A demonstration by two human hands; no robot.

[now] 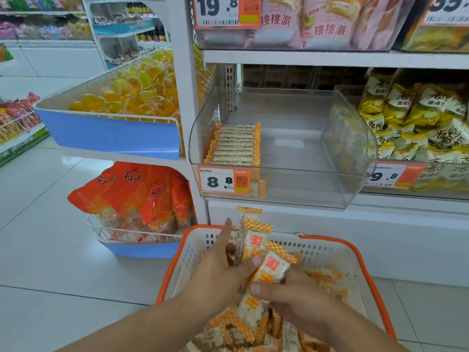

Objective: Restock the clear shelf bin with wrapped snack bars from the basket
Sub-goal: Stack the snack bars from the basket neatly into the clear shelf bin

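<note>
While both hands' grip clamps snack bars (271, 268) above basket (355, 252), left hand (220, 273), right hand (297, 295), lower bars cut off.

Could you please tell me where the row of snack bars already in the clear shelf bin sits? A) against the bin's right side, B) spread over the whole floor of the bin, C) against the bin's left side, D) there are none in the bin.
C: the row of snack bars stands along the left side of the clear shelf bin, and the rest of its floor is bare.
</note>
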